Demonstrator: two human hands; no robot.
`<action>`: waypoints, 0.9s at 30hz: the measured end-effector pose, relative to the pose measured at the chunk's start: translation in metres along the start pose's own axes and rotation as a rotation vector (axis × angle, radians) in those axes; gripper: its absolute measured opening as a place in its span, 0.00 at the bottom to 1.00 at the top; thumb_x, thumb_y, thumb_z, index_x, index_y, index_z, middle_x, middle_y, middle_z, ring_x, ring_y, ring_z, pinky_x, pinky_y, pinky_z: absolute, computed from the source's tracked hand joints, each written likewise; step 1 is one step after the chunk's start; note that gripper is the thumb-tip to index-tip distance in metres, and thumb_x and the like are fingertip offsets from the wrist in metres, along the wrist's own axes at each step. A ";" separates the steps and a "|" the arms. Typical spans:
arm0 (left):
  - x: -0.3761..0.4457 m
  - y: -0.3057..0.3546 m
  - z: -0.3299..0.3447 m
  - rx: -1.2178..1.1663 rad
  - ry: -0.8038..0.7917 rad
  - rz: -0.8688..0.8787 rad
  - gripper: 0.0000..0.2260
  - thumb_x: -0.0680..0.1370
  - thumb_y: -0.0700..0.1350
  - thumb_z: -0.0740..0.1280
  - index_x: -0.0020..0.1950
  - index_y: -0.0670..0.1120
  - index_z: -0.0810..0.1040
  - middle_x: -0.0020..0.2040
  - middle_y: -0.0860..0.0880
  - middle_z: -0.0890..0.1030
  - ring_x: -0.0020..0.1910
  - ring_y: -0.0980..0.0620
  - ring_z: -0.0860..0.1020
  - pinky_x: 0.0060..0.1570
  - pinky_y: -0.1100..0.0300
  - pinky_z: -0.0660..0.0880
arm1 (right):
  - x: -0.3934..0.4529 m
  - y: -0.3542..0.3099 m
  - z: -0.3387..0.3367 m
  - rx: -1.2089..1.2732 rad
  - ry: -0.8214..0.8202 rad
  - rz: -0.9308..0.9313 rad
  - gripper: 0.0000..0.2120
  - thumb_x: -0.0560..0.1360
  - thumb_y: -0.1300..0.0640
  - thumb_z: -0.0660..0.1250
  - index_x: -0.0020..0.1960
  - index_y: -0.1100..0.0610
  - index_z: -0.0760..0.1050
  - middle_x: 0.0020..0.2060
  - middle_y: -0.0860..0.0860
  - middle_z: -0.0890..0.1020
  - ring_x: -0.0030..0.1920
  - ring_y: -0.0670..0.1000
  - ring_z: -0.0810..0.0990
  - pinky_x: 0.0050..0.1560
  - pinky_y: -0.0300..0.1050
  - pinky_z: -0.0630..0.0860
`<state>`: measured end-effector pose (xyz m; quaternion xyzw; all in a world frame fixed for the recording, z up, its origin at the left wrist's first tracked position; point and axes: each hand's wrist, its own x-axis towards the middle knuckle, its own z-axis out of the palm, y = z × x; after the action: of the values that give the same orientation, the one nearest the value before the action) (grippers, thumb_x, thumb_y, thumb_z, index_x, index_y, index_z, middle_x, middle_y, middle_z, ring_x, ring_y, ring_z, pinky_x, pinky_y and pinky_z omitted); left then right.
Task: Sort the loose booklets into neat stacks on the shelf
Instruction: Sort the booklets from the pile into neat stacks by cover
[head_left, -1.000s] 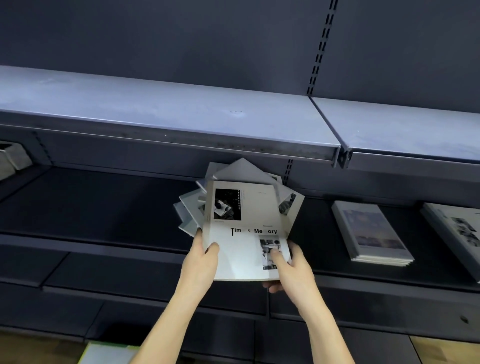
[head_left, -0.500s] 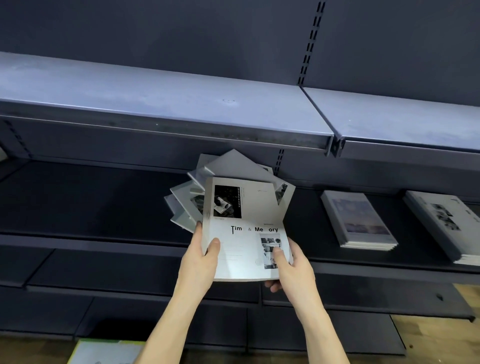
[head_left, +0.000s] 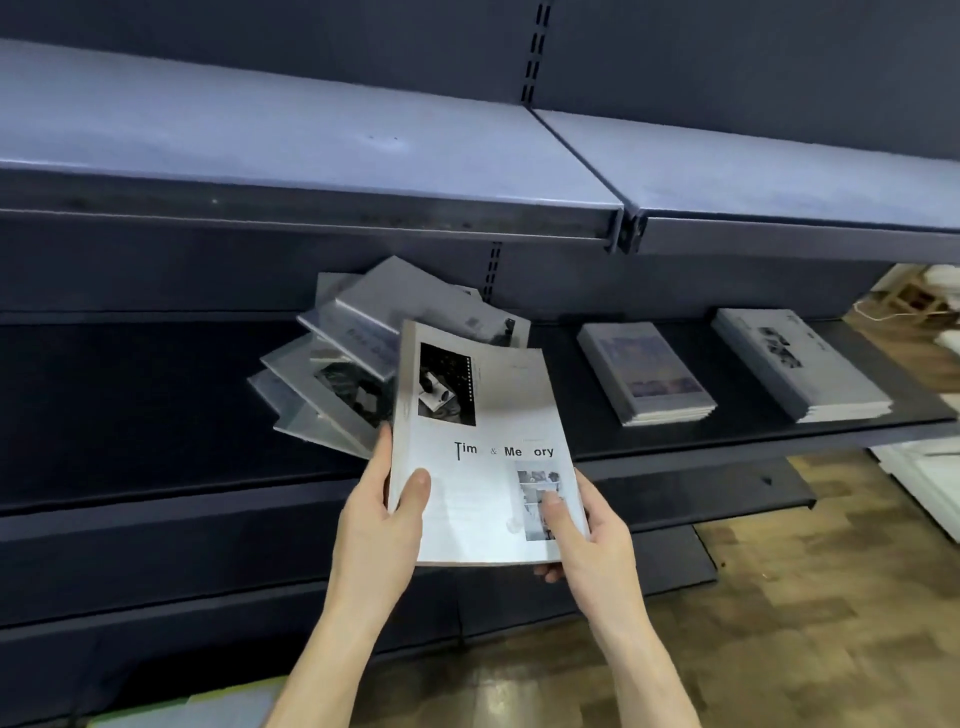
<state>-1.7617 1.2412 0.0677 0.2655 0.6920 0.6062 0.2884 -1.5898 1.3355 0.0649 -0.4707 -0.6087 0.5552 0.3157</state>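
- Right now both hands hold one pale booklet, raised in front of a dark shelf.
- Left hand grips the booklet's lower left edge: the thumb lies curled on the cover, the fingers run up behind the left side.
- Right hand pinches the lower right corner, thumb pressed on a small photo on the cover, fingertips showing beneath the bottom edge.
- Booklet's long axis runs away from the person toward the back of the shelf, leaning slightly left at the top. The cover faces up, with a dark photo near the top left and the title reading "Tim & Me ory", some letters too faint to make out.
- Behind it, on the shelf, lies a fanned pile of loose booklets, corners pointing different ways; the held booklet hides the pile's right part.
- To the right on the same shelf sit two neat stacks: a nearer stack and a farther stack, well apart from the pile.
- Cover details on both stacks are blurred.
- Above runs a bare grey upper shelf.
- Wood-patterned floor shows at lower right.
- Both forearms are cut off by the bottom edge.
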 end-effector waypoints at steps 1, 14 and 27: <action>0.000 0.000 0.003 0.002 -0.031 0.003 0.26 0.81 0.48 0.64 0.77 0.63 0.60 0.71 0.68 0.68 0.70 0.64 0.67 0.70 0.56 0.66 | -0.004 0.002 -0.003 0.003 0.027 -0.001 0.13 0.81 0.52 0.65 0.62 0.37 0.74 0.47 0.43 0.86 0.41 0.53 0.85 0.32 0.46 0.80; -0.014 0.016 0.092 0.036 -0.281 0.017 0.27 0.81 0.49 0.63 0.78 0.61 0.57 0.67 0.70 0.71 0.67 0.63 0.71 0.68 0.55 0.70 | -0.024 0.016 -0.096 0.052 0.235 0.019 0.13 0.82 0.53 0.63 0.65 0.41 0.76 0.49 0.45 0.86 0.40 0.46 0.83 0.30 0.41 0.75; -0.073 0.033 0.243 0.155 -0.359 0.084 0.26 0.79 0.51 0.66 0.75 0.62 0.63 0.60 0.68 0.78 0.59 0.63 0.78 0.57 0.59 0.75 | -0.040 0.047 -0.254 0.140 0.312 -0.007 0.11 0.82 0.52 0.64 0.62 0.42 0.78 0.45 0.48 0.86 0.35 0.46 0.79 0.30 0.42 0.73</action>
<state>-1.5358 1.3596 0.0820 0.4192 0.6626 0.5055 0.3602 -1.3341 1.3918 0.0712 -0.5258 -0.5138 0.5154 0.4403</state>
